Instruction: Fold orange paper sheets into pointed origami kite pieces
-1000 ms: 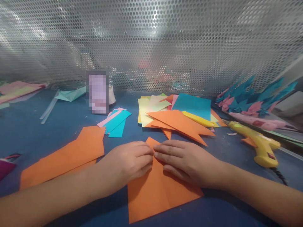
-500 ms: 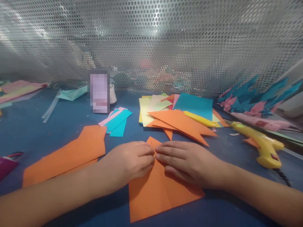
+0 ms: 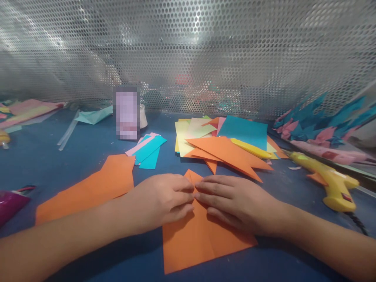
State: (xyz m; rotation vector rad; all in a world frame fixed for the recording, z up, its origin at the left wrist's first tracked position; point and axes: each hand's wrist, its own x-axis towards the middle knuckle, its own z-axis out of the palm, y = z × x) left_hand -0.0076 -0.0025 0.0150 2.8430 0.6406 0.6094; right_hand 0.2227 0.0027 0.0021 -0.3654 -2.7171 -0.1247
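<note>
A sheet of orange paper [image 3: 188, 246] lies on the blue table, folded to a point at its far end. My left hand [image 3: 166, 199] rests on its left side, fingers slightly bent and tips on the paper near the middle line. From the other side, my right hand [image 3: 232, 199] lies over the paper with its fingers stretched out. The fingertips of both hands almost meet just below the point. My hands cover much of the folded flaps. Beside my left forearm lies more orange paper [image 3: 96, 182].
Behind my hands are folded orange pieces [image 3: 217, 150], a yellow cutter [image 3: 251, 149] and a teal sheet [image 3: 243, 131]. Blue and pink strips [image 3: 151, 150] lie left of these. A yellow glue gun [image 3: 337, 184] is at right. A blurred-out phone-like rectangle [image 3: 127, 113] stands before a perforated metal panel [image 3: 188, 51].
The whole view has shifted slightly, so things appear a little further right. Both hands keep their place on the orange paper, with hardly any visible movement.
</note>
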